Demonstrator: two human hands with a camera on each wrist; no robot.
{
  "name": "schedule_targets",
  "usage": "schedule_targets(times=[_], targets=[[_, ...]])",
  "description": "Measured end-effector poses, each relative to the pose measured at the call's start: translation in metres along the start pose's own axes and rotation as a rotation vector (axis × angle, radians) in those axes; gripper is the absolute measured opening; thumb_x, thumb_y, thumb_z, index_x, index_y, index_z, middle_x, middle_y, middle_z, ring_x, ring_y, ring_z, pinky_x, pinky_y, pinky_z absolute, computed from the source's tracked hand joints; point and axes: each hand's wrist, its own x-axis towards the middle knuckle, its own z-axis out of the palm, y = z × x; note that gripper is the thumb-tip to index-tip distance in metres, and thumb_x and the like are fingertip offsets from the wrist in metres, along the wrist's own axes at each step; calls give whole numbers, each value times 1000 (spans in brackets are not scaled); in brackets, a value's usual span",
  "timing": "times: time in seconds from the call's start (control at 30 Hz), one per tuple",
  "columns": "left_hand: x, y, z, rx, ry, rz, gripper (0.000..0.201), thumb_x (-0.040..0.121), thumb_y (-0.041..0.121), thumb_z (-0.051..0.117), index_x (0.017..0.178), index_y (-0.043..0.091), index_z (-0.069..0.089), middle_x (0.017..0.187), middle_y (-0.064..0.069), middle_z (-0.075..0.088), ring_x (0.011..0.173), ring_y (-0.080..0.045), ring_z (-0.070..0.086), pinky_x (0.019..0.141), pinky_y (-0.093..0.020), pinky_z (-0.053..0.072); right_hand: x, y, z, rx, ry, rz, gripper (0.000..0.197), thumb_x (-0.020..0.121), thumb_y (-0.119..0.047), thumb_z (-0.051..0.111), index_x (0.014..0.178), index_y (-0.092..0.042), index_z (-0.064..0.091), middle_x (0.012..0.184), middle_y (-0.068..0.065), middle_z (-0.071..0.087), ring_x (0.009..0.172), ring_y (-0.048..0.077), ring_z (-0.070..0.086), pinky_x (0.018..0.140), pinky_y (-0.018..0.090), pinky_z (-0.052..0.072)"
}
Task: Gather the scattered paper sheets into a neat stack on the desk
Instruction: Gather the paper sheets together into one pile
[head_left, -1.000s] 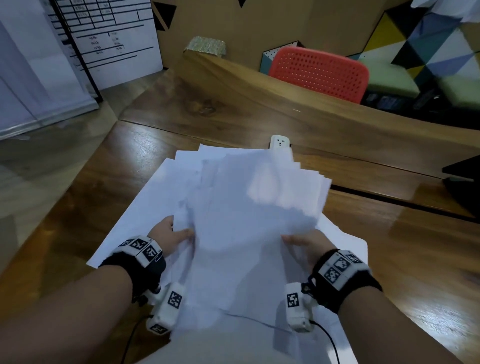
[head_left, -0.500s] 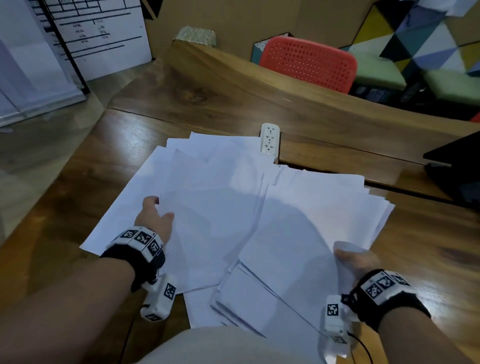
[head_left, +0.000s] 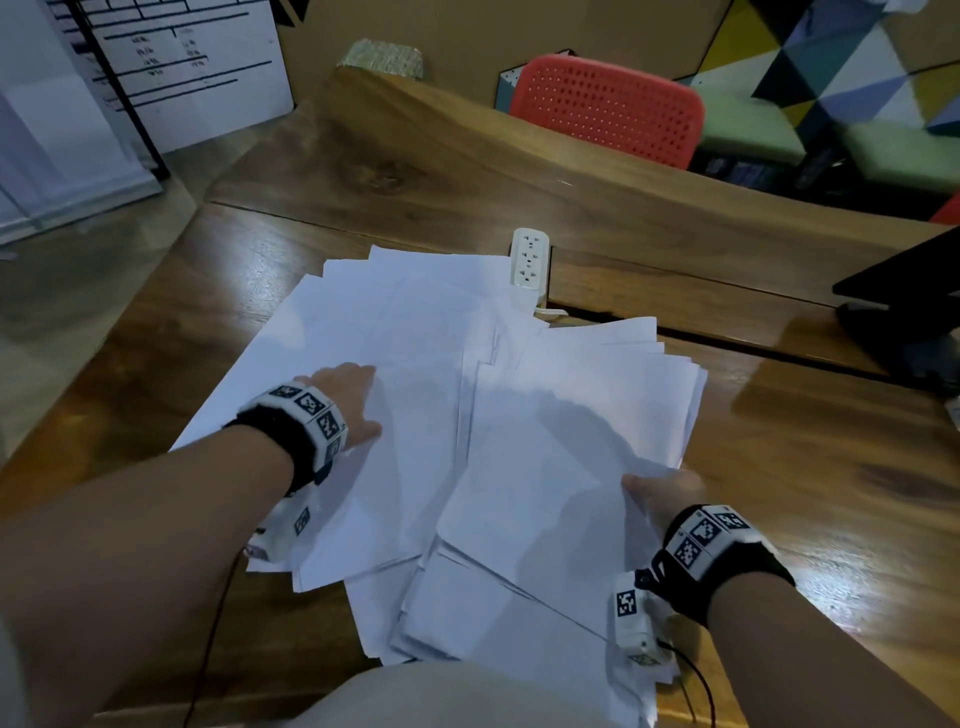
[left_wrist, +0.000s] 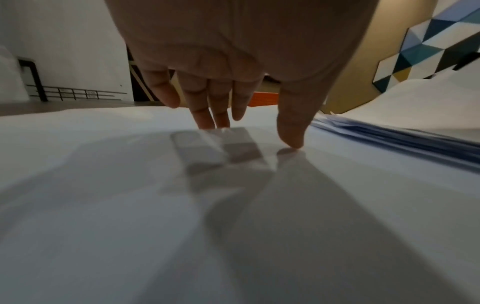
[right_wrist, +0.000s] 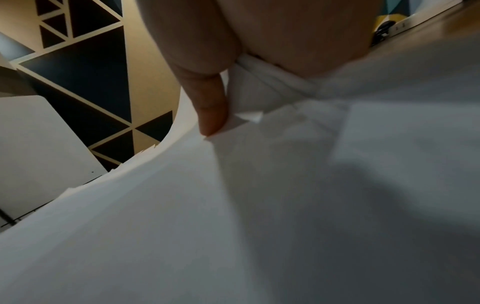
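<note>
Plainly, the sheets (head_left: 415, 395) are lying fanned across the wooden surface (head_left: 810, 467) in two loose groups, one under each hand, overlapping in the middle and reaching up to the power strip (head_left: 529, 258).

The left hand (head_left: 345, 402) is resting flat on the left group, fingers (left_wrist: 207, 107) straight and spread, the thumb tip touching paper. It is gripping nothing.

The right hand (head_left: 662, 493) is pinching the near right edge of the thicker bundle (head_left: 571, 441), thumb on top and the other fingers hidden beneath, so that the edge is curling up in the grip.

Paper like this is probably handling as light, limp and slick: single sheets are likely sliding over one another and over the polished wood at the lightest push, and they are creasing easily if squeezed at a corner. A pinch at one edge is letting the far end droop and fan.

The better hold, by my judgement, is with both hands on opposite long edges of a bundle, palms squaring it, after flat fingers are sweeping the loose left sheets toward the bundle.
</note>
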Motion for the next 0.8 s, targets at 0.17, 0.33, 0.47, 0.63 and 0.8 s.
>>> schedule_targets(times=[0.17,0.33,0.47,0.63,0.8], targets=[[6,1,-14,55,-50,-30,84,61,60,67,131,21,42,132,-5,45,122,-28,46,98,-43,43,5,5,-1,29,-9,-1,35,76,-14,74,105,3,61,97,15,65,88,33,63,80,38,51],[3,3,-18,-46,-79,18,26,80,36,60,91,13,55,98,-9,58,89,-26,54,77,-30,44,10,7,-2,31,-9,6,37,76,-16,74,103,4,60,95,15,62,87,32,59,81,37,49],[-2,-17,-16,-363,-26,-103,39,89,31,54,119,6,53,128,-18,54,117,-30,50,91,-32,38,12,9,-7,21,-31,44,51,78,-23,74,115,7,56,106,18,60,102,38,59,89,41,49],[-9,-34,-3,-559,1,-283,59,90,30,53,140,5,34,149,-15,35,135,-30,36,108,-35,30,19,11,-9,95,-87,114,49,64,-28,81,101,1,65,104,20,68,94,41,65,90,54,51],[-17,1,8,-761,-40,-133,54,89,22,57,137,7,39,143,-13,45,128,-27,46,102,-29,35,12,-6,5,99,-136,54,53,67,-28,81,104,6,65,108,18,67,101,38,63,93,49,50]])
